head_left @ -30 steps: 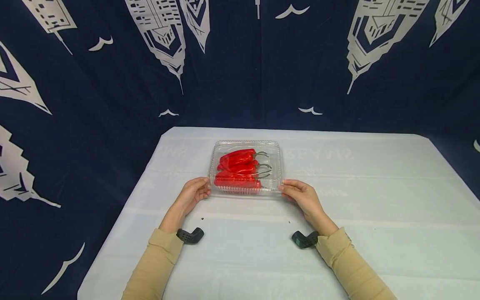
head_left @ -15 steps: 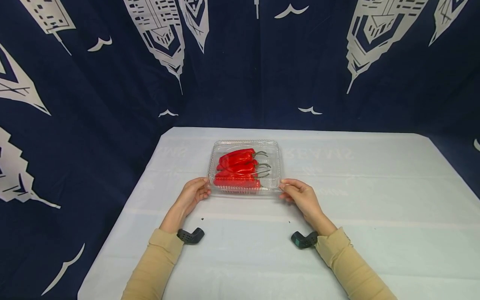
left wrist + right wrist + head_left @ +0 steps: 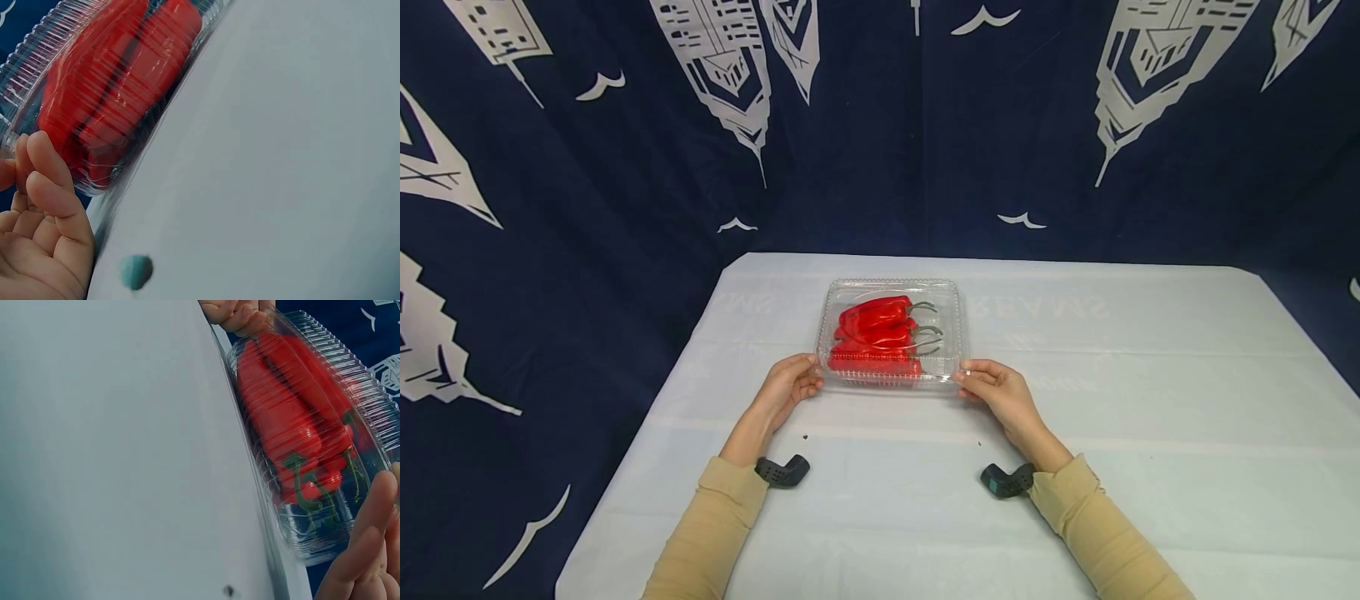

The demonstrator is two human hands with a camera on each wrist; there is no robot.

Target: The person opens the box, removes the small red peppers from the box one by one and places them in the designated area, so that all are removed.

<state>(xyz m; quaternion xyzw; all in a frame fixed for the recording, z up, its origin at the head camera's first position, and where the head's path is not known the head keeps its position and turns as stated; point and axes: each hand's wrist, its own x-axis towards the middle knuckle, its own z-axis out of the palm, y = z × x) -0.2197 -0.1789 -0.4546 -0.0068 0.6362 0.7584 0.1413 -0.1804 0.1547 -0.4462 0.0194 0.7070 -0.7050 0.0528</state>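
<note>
A clear plastic clamshell box (image 3: 951,333) lies on the table with its lid down. Inside, several red peppers (image 3: 880,337) with green stems are stacked in a row, stems toward the right. At the near left corner, my left hand (image 3: 786,390) pinches the rim between thumb and fingers. My right hand (image 3: 1000,393) pinches the near right corner in the same way. In the left wrist view, the fingers (image 3: 50,197) reach up to the box's corner. The right wrist view shows the fingers (image 3: 369,550) beside the stem end of the box.
A white cloth covers the table (image 3: 1150,375), and a dark blue curtain (image 3: 880,167) with white building prints hangs behind it. Small dark specks, one of them a crumb (image 3: 805,437), lie on the cloth near the wrists. Black wrist devices (image 3: 782,472) sit on both arms.
The right hand's fingertips have shifted slightly at the box's corner. The box, the peppers and the left hand stay in nearly the same place.
</note>
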